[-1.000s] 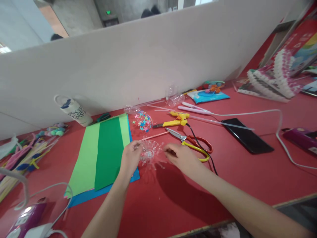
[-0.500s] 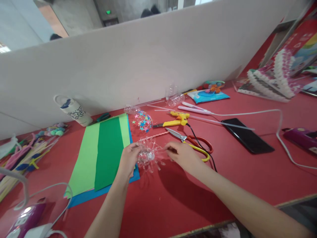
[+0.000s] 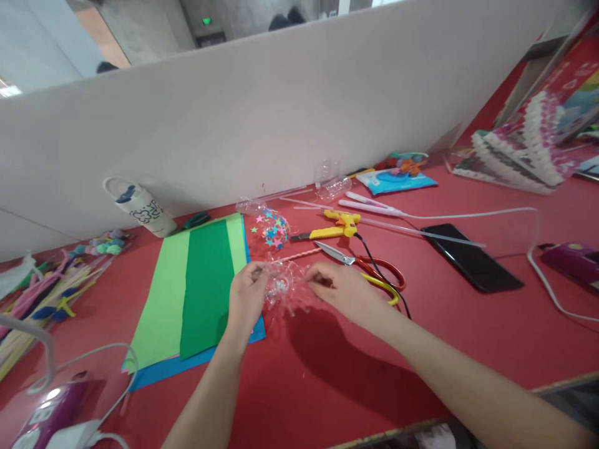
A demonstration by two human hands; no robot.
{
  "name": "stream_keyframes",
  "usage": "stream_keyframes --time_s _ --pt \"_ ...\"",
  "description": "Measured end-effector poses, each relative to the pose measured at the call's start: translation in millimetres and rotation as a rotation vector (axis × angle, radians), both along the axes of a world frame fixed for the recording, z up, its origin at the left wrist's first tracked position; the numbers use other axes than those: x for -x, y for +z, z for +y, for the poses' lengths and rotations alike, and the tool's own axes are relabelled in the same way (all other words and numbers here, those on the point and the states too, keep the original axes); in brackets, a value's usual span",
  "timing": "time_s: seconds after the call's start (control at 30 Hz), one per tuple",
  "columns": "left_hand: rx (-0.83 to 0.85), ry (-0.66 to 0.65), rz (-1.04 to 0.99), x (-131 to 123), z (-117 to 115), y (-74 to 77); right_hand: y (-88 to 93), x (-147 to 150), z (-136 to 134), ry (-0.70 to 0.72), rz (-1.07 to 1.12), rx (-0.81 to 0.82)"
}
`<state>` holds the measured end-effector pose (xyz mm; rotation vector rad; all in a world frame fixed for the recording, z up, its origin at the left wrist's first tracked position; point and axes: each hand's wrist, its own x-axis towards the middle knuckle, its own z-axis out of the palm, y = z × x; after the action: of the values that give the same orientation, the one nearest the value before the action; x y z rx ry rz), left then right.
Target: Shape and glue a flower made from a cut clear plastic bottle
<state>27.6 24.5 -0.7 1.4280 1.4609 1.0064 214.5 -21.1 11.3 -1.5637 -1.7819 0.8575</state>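
Between my hands is a clear plastic piece (image 3: pixel 281 285), cut into many thin strips that fan out around a round middle; it looks like a cut bottle part. My left hand (image 3: pixel 249 288) pinches its left side. On the other side, the bent fingers of my right hand (image 3: pixel 331 282) are closed at the tips of the strips. Just beyond lie a pink twisted stick (image 3: pixel 299 254) and a clear dome with coloured stars (image 3: pixel 275 228). Scissors with red and yellow handles (image 3: pixel 374 272) rest near my right hand.
Green sheets (image 3: pixel 206 287) lie left of my hands. Behind are a yellow cutter (image 3: pixel 327 232), a yellow glue gun (image 3: pixel 345 221) with a black cord, and a hair straightener (image 3: pixel 369 206). A black phone (image 3: pixel 470 255) lies right; a white bottle (image 3: pixel 146 212) leans against the partition.
The clear fringed piece has tilted and turned a little in my hands. My right hand has moved slightly left and up, closer to my left hand.
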Motion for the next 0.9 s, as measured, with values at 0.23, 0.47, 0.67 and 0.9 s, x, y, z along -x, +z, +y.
stream_keyframes --time_s 0.23,0.47,0.67,0.9 --pt "0.047 -0.021 -0.024 2 2 -5.7 2.9 -10 4 -0.034 0.039 -0.009" --pt "0.037 -0.024 -0.024 2 1 -6.9 7.3 -9 3 -0.1 -0.067 -0.016" --pt "-0.002 0.013 -0.003 0 2 -4.7 6.0 -1 -3 -0.004 -0.072 -0.036" --pt "0.14 0.005 -0.092 2 7 -3.6 18.3 -17 -2 0.321 0.074 0.037"
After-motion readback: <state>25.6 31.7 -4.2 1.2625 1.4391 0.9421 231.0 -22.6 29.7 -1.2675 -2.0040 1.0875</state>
